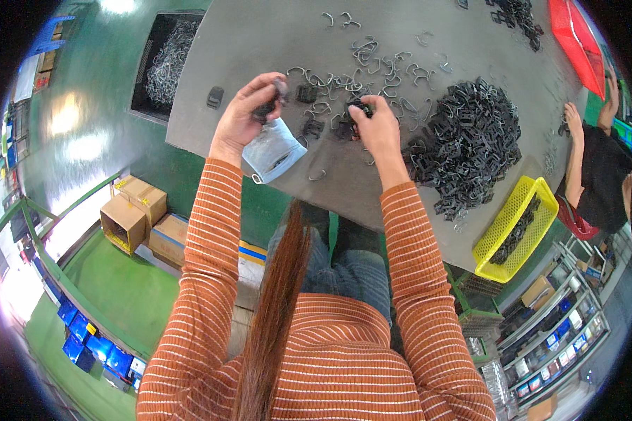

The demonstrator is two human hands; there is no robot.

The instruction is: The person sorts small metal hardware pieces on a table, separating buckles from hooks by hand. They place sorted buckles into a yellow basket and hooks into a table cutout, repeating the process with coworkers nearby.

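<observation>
Apparently, black buckle [265, 110] pinched in left hand [242, 116], second buckle [359, 105] in right hand [379, 130]; wire hooks [321, 107] between both hands' fingers could be snagged by low sweep.

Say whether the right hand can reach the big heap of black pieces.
Probably yes: the heap lies just right of the right hand, with no barrier between, though it seems to hold a black piece.

On the table [260, 42], wire hooks [364, 50] lay left of the buckle heap [474, 137]; a basket [490, 269] of parts [518, 235] stood to its near right.
</observation>
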